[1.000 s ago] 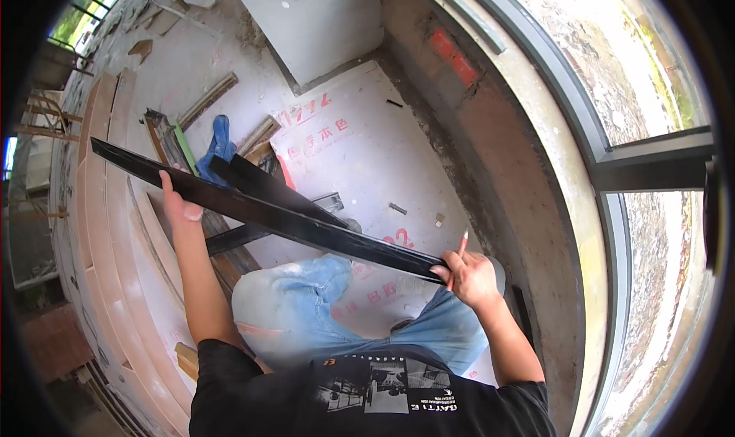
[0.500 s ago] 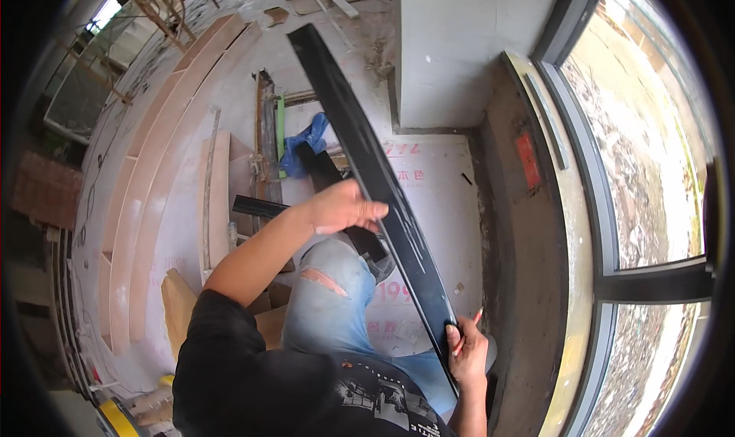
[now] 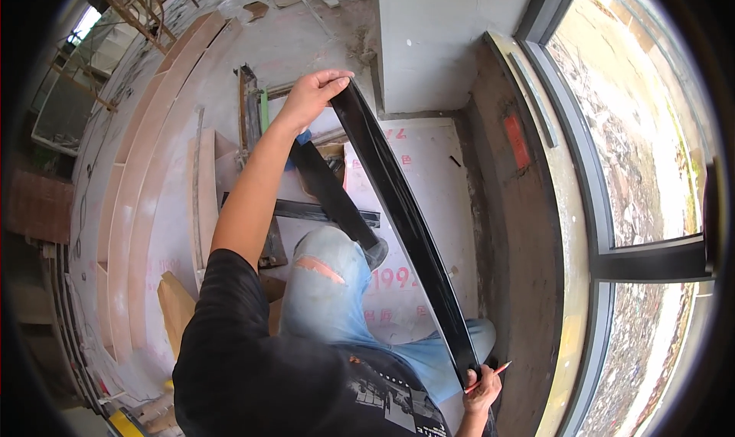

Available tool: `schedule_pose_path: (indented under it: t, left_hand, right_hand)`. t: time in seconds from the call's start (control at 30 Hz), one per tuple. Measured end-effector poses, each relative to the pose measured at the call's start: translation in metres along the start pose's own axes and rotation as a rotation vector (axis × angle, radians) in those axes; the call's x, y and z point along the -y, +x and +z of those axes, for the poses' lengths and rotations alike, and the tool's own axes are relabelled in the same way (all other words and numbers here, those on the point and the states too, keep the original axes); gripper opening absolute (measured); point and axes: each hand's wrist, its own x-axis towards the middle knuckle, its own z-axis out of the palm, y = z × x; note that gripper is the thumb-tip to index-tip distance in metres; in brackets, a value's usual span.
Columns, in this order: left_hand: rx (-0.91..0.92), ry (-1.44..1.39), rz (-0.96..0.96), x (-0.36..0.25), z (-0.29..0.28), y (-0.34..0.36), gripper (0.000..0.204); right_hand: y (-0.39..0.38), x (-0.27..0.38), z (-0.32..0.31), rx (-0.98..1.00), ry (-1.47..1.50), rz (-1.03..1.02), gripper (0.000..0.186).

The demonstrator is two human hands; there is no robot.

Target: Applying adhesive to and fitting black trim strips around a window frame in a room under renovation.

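A long, glossy black strip runs diagonally from the upper middle down to the lower right. My left hand grips its far end, fingers bent over the edge. My right hand holds the near end, with a red pencil in the same grip. Beneath the strip, other black pieces lie on the white, red-printed floor sheeting, by a blue item that is partly hidden. My jeans-clad knee is bent below.
Pale wooden curved frames lie at the left, near brown cardboard. Timber and a green strip lie beyond. A grey wall corner and a glazed frame with a dark crossbar border the right side. Scaffolding stands at the back left.
The strip has turned from lying crosswise to pointing away from me. My left hand has slid up to its far end, and my right hand has moved lower.
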Motion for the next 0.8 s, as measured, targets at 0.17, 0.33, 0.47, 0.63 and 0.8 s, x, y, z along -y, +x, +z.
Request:
schedule_pose_path:
  t: [0.17,0.33,0.47,0.63,0.8]
  left_hand:
    - [0.030,0.238,0.083,0.008,0.016,-0.004,0.030]
    - [-0.126,0.347,0.270,0.013,0.037,-0.011,0.029]
    - [-0.147,0.319,0.347,0.016,0.041,-0.012,0.025]
    - [-0.077,0.281,0.326,0.011,0.037,-0.014,0.017]
    - [-0.054,0.150,0.298,0.015,0.042,-0.012,0.021]
  right_hand:
    - [-0.009,-0.002,-0.005,-0.053,-0.065,-0.025,0.031]
    - [-0.020,-0.008,-0.005,-0.054,-0.099,-0.009,0.030]
    - [-0.030,-0.010,-0.006,-0.063,-0.074,-0.015,0.030]
    - [-0.039,-0.013,-0.014,-0.056,-0.119,-0.023,0.030]
    - [-0.046,-0.015,-0.018,-0.059,-0.139,-0.012,0.031]
